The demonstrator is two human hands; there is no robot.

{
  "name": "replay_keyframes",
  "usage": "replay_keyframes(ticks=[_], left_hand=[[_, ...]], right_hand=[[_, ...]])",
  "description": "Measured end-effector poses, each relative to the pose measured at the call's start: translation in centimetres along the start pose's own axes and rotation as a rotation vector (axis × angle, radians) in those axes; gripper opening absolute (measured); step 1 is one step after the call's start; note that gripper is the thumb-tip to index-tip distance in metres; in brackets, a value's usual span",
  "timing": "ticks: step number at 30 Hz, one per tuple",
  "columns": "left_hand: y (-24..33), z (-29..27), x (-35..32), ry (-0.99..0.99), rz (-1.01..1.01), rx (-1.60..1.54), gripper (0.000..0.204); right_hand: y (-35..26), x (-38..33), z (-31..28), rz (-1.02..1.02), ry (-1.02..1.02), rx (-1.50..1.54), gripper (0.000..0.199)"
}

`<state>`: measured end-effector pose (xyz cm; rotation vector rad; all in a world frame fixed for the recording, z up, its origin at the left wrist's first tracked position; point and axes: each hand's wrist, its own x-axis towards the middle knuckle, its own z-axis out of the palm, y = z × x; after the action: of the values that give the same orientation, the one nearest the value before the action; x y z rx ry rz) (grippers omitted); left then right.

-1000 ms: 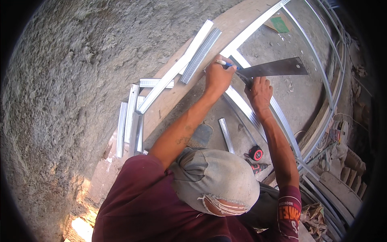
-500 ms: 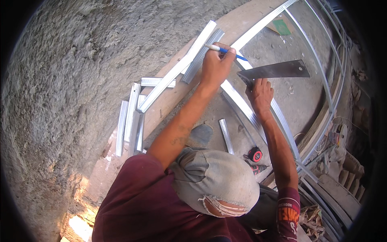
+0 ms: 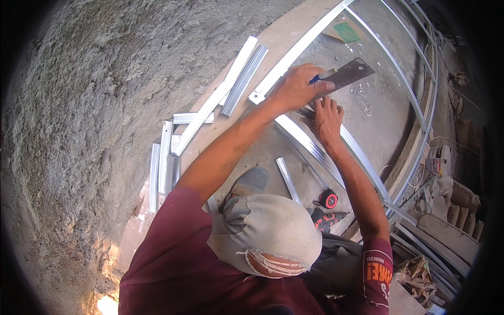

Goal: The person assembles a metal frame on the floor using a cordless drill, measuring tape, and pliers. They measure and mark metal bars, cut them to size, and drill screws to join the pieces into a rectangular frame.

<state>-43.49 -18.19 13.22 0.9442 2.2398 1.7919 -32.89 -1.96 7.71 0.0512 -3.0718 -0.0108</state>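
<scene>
Two-handed at flat dark metal blade [image 3: 354, 74], slanting far-right from nearer left hand [image 3: 298, 87] gripping slim blue pen [image 3: 315, 79], with hold of right hand [image 3: 328, 121] unclear.

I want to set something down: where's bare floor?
Best looks the floor inside the metal frame, to the right of the right hand; scraps lie toward the green sheet. Crowded: around the tape measure and drill, and among the loose metal strips.

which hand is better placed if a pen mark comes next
Left, likely: the left hand holds the blue pen beside the dark metal blade; the right hand, near the blade's lower end, shows no pen.
</scene>
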Motion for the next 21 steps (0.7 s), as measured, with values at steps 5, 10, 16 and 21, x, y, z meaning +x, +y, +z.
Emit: replay_keyframes(ticks=[5, 10, 16, 21], left_hand=[[2.1, -1.6, -1.1, 0.107, -0.131, -0.186, 0.045], [8.2, -5.9, -5.1, 0.310, -0.180, -0.361, 0.039], [8.8, -10.7, -12.6, 0.127, -0.506, 0.047, 0.039], [3.6, -9.1, -18.7, -0.372, -0.657, 0.387, 0.043]], right_hand=[[1.1, -0.9, -4.8, -0.153, 0.048, 0.301, 0.068], [-2.7, -3.8, -11.2, -0.226, -0.230, 0.644, 0.048], [-5.6, -10.0, -5.9, -0.462, -0.342, 0.757, 0.044], [-1.5, -11.6, -5.1, -0.280, -0.750, 0.625, 0.037]])
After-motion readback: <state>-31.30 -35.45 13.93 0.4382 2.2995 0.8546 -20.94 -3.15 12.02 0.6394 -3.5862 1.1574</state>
